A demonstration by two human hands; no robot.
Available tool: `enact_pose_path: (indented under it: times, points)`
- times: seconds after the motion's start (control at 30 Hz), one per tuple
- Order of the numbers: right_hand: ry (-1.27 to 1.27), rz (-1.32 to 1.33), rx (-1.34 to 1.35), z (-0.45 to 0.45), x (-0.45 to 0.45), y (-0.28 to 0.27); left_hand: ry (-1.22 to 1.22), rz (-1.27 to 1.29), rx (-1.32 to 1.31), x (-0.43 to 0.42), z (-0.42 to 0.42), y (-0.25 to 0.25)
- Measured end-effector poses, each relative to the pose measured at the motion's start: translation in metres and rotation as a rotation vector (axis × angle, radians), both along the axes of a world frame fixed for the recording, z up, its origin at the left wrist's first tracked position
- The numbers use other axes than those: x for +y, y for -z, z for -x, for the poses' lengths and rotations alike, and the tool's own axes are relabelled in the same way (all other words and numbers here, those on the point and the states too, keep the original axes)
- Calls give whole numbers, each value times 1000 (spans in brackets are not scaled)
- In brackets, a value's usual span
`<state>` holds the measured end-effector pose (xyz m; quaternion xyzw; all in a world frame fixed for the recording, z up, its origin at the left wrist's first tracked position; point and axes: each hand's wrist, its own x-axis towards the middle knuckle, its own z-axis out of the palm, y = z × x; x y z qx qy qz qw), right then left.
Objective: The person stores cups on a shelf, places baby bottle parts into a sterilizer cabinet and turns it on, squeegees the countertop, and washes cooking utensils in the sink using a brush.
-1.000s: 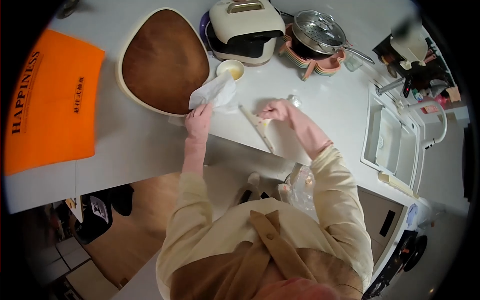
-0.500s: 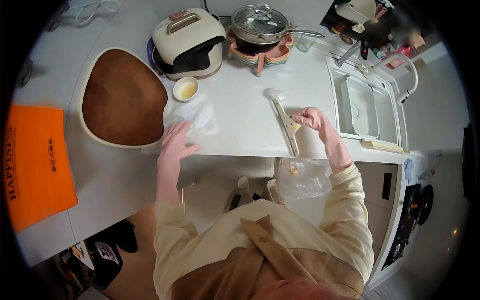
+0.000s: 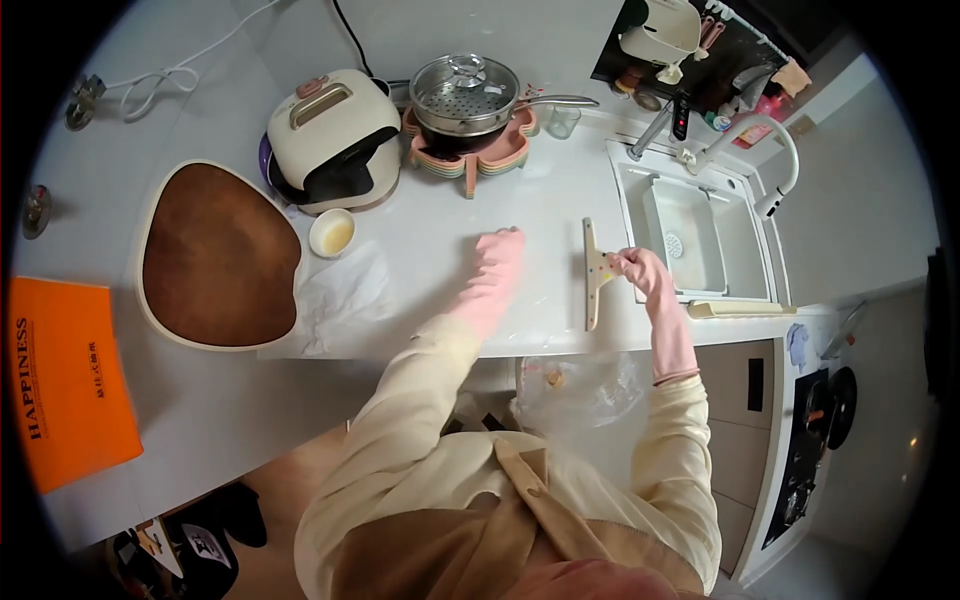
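My right hand (image 3: 648, 275) wears a pink rubber glove and pinches the short handle of a cream squeegee (image 3: 591, 275) with coloured dots. The squeegee's blade runs front to back over the white countertop (image 3: 420, 270), left of the sink. My left hand (image 3: 493, 268), gloved in pink too, reaches across the middle of the counter with its fingers curled downward. Whatever those fingers hold, if anything, is hidden. A thin, whitish crumpled sheet (image 3: 345, 295) lies left of that hand, in front of a small white bowl (image 3: 332, 233) with yellowish liquid.
Behind my hands stand a cream appliance (image 3: 335, 140) and a lidded pan (image 3: 465, 100) on pink stacked trays (image 3: 500, 150). A glass (image 3: 563, 122) is beside them. The sink (image 3: 690, 235) and faucet (image 3: 790, 160) are right. A brown board (image 3: 220, 255) and orange packet (image 3: 70, 380) lie left.
My left hand has left the crumpled sheet and moved right to mid-counter, its fingers now curled. The squeegee has shifted right and straightened. The small clear scrap by its tip is out of sight.
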<state>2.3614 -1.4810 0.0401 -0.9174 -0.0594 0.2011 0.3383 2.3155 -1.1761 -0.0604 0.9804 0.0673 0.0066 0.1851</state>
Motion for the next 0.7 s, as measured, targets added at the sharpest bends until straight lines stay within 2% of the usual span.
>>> enact_pose_path:
  times: [0.03, 0.1, 0.17, 0.23, 0.3, 0.4, 0.47, 0.5, 0.57, 0.63, 0.67, 0.7]
  points:
    - [6, -95, 75, -19, -7, 33, -66, 85, -17, 6, -1, 21]
    - [-102, -147, 11, -25, 26, 30, -223, 437, -148, 24, -5, 78]
    - [-220, -189, 24, -44, 70, 46, -255, 556, -240, 50, 11, 96]
    - [-226, -147, 65, -53, 125, 52, -155, 293, -273, 67, 58, 25]
    - [-242, -214, 60, -57, 169, 66, -149, -43, -184, 77, 100, -44]
    - [-376, -401, 167, -81, 188, 134, -304, 8, -165, 99, 136, -42]
    - [-199, -517, 351, -89, 168, 150, -365, 89, -221, 106, 155, -38]
    - [-186, -184, 88, -65, 151, 88, -387, 131, -255, 109, 164, -33]
    - [-27, -227, 48, -76, 105, 92, -442, 196, -304, 109, 178, -30]
    - [115, -1, 6, -100, 64, 98, -504, 239, -347, 111, 185, -34]
    - [144, 23, 71, -96, 63, 77, -522, 206, -352, 111, 189, -35]
    - [67, 93, 22, -90, 67, 57, -537, 174, -355, 112, 193, -36]
